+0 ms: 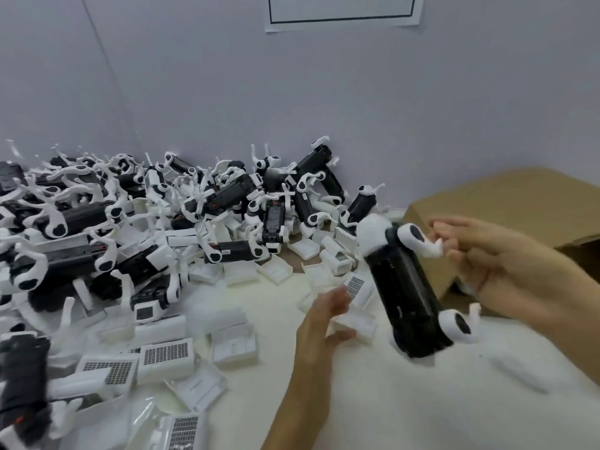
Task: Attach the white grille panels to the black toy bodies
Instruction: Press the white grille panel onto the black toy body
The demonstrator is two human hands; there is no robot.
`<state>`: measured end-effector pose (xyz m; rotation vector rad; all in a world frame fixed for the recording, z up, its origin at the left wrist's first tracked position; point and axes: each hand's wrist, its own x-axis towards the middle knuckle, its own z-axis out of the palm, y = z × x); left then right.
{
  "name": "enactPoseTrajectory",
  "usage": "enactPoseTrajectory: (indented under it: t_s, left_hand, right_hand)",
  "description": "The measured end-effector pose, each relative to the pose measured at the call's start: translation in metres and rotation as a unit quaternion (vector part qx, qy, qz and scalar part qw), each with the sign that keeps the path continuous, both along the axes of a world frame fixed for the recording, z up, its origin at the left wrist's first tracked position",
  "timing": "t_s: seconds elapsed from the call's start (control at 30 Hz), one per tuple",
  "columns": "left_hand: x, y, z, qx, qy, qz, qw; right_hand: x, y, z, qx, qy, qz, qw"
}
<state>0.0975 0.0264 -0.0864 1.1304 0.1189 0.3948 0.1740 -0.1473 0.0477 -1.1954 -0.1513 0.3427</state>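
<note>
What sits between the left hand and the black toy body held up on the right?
In the head view, a white grille panel lies on the table between the left hand and the black toy body.

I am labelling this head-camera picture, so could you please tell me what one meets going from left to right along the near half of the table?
Loose white grille panels → left hand over a panel → black toy body, tilted → right hand at its white leg → cardboard box.
</note>
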Motion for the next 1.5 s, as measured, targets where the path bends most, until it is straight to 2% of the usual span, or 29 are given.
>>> enactPoseTrajectory:
  t_s: [0.1,0.17,0.2,0.3,0.37,0.43,0.47,0.5,0.57,0.73,0.9,1.07,1.17,1.27,1.3,1.33,1.37,1.43,1.47,1.5]
  left_hand:
    - [-0.003,-0.011,-0.001,0.122,0.003,-0.084,0.989]
    - [-0.006,-0.014,-0.002,0.172,-0.02,-0.122,0.977]
    - [-0.006,-0.012,-0.002,0.157,-0.025,-0.133,0.978]
    - [-0.007,-0.01,0.0,0.074,-0.016,-0.138,0.987]
    - [-0.007,-0.017,-0.001,0.026,0.001,-0.114,0.993]
    - [-0.008,-0.024,-0.001,-0.026,0.025,-0.071,0.997]
    - [-0.009,-0.026,0.001,-0.05,0.038,-0.047,0.997]
    - [-0.01,-0.026,0.003,-0.069,0.055,-0.019,0.996]
    - [-0.012,-0.025,0.006,-0.086,0.079,0.023,0.993]
    - [-0.022,-0.038,0.013,-0.038,0.071,0.052,0.995]
    - [-0.029,-0.045,0.017,-0.034,0.032,0.024,0.999]
    - [-0.035,-0.058,0.014,0.09,0.029,-0.033,0.995]
    - [-0.037,-0.056,0.013,0.094,0.011,-0.049,0.994]
    - [-0.037,-0.051,0.014,0.161,-0.022,-0.035,0.986]
    - [-0.037,-0.048,0.014,0.22,-0.034,0.002,0.975]
    - [-0.036,-0.042,0.014,0.308,-0.061,0.053,0.948]
    - [-0.034,-0.035,0.012,0.412,-0.097,0.1,0.901]
    - [-0.03,-0.026,0.008,0.585,-0.18,0.157,0.775]
    - [-0.03,-0.024,0.008,0.623,-0.198,0.156,0.74]
    - [-0.03,-0.024,0.008,0.642,-0.202,0.149,0.724]
  right_hand:
    - [-0.019,0.002,-0.034,0.059,0.168,0.0,0.984]
    - [-0.027,0.003,-0.057,0.085,0.215,-0.026,0.973]
    - [-0.03,0.003,-0.068,0.088,0.217,-0.047,0.971]
    - [-0.042,0.001,-0.101,0.048,0.13,-0.159,0.978]
    - [-0.061,0.002,-0.113,-0.08,-0.032,-0.228,0.97]
    - [-0.077,0.0,-0.122,-0.216,-0.24,-0.199,0.925]
    - [-0.081,-0.001,-0.125,-0.266,-0.299,-0.153,0.904]
    - [-0.084,-0.003,-0.129,-0.309,-0.32,-0.109,0.889]
    - [-0.088,-0.003,-0.128,-0.361,-0.302,-0.062,0.88]
    - [-0.094,-0.006,-0.14,-0.401,-0.313,-0.083,0.857]
    - [-0.09,-0.008,-0.134,-0.268,-0.265,-0.127,0.918]
    - [-0.092,-0.008,-0.135,-0.264,-0.277,-0.097,0.919]
    - [-0.091,-0.007,-0.142,-0.299,-0.301,-0.094,0.901]
    - [-0.086,-0.011,-0.142,-0.305,-0.303,-0.057,0.901]
    - [-0.085,-0.012,-0.142,-0.31,-0.307,-0.032,0.899]
    - [-0.085,-0.014,-0.142,-0.308,-0.313,-0.013,0.898]
    - [-0.086,-0.016,-0.142,-0.287,-0.314,-0.006,0.905]
    - [-0.088,-0.017,-0.142,-0.23,-0.313,-0.029,0.921]
    - [-0.091,-0.017,-0.14,-0.214,-0.322,-0.049,0.921]
    - [-0.093,-0.015,-0.139,-0.204,-0.328,-0.07,0.92]
